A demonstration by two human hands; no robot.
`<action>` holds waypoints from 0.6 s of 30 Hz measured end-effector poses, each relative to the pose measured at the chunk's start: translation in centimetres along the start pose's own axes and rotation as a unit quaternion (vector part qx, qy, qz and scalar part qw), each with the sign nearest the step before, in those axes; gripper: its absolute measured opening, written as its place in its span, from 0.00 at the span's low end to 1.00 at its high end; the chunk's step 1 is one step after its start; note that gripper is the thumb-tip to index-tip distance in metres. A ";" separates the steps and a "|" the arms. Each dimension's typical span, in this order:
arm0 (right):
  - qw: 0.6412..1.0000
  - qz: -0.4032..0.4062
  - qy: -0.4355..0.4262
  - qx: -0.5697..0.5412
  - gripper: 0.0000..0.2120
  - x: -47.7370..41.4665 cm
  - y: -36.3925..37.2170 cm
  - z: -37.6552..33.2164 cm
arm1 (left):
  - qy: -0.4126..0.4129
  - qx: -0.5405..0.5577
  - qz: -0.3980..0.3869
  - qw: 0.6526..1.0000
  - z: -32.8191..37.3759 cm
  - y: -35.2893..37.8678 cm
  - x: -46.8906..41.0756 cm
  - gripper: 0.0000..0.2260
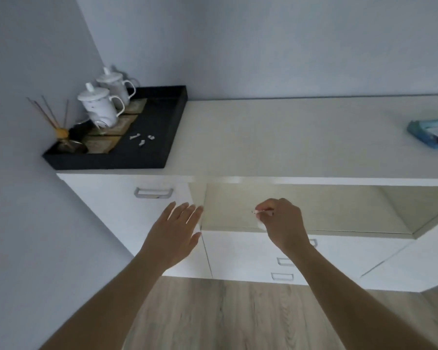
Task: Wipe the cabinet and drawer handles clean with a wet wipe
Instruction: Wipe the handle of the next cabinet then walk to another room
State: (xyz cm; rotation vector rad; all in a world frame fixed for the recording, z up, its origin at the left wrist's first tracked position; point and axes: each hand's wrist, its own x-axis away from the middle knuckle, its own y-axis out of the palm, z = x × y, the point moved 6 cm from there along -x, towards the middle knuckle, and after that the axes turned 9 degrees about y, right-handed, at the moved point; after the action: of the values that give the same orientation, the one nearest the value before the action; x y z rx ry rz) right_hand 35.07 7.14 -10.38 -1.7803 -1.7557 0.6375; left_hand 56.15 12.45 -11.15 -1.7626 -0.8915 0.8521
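Over a pale wood floor point(213, 311), the left hand point(173, 236) is held out with fingers straight and slightly spread before the white cabinet door point(106, 210), the cabinet handle point(153, 192) just beyond it untouched, while the right hand point(281, 223) pinches a small white wipe point(260, 224) before the open beige niche point(339, 210), above the drawer handles point(281, 276). Farther back the cream countertop point(288, 137) carries a black tray point(157, 122) with two lidded cups point(99, 104) in the corner and a blue packet point(433, 132) at right, under plain grey walls point(263, 46)

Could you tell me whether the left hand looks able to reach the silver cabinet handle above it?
Probably yes: the open left hand is just below the handle, only bare cabinet front between them. The wipe is in the right hand.
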 end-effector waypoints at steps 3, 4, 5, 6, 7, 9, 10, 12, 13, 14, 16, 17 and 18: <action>1.000 -0.007 -0.018 -0.025 0.08 1.4 1.5 -3.3 | -0.008 -0.024 0.007 1.000 -2.4 -1.4 2.6 0.27; 0.999 -0.011 -0.017 -0.036 0.08 1.7 2.0 -4.3 | -0.012 -0.029 0.005 0.999 -3.2 -1.6 3.4 0.27; 0.999 -0.015 -0.016 -0.043 0.08 2.0 2.7 -5.2 | -0.016 -0.032 0.004 0.999 -4.1 -1.8 4.1 0.27; 0.999 -0.018 -0.016 -0.047 0.08 2.3 3.4 -6.0 | -0.019 -0.035 0.007 0.999 -5.0 -1.9 4.7 0.27; 0.998 -0.020 -0.018 -0.050 0.08 2.4 4.0 -6.8 | -0.020 -0.037 0.010 0.999 -5.9 -2.0 5.2 0.27; 0.998 -0.020 -0.017 -0.059 0.08 2.3 5.5 -8.3 | -0.019 -0.044 0.013 0.999 -7.7 -1.7 6.1 0.28; 0.998 -0.019 -0.016 -0.058 0.08 2.2 6.3 -9.1 | -0.019 -0.047 0.015 0.999 -8.8 -1.3 6.4 0.28; 0.998 -0.018 -0.010 -0.058 0.08 1.6 8.3 -10.3 | -0.015 -0.047 0.017 0.999 -10.8 -0.2 6.9 0.28; 0.998 -0.018 0.002 -0.068 0.08 1.3 9.5 -10.7 | -0.010 -0.048 0.017 0.999 -11.7 0.5 7.2 0.29; 0.996 -0.019 0.021 -0.083 0.08 0.9 10.7 -11.0 | -0.006 -0.047 0.018 0.999 -12.7 1.3 7.4 0.29; 0.992 -0.019 0.057 -0.109 0.07 0.3 13.4 -11.3 | 0.009 -0.041 0.023 0.999 -14.7 3.0 7.7 0.30; 0.991 -0.015 0.068 -0.111 0.07 0.1 14.8 -11.4 | 0.014 -0.036 0.027 0.999 -15.7 3.8 7.7 0.31; 0.991 -0.006 0.077 -0.112 0.07 -0.1 16.2 -11.6 | 0.021 -0.033 0.029 0.999 -16.9 4.7 7.7 0.32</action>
State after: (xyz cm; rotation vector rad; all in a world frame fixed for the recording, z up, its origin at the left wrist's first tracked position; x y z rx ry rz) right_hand 54.79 6.47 -12.84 -1.9104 -1.7864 0.2974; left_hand 75.23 10.42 -11.62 -1.8655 -0.8523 0.8276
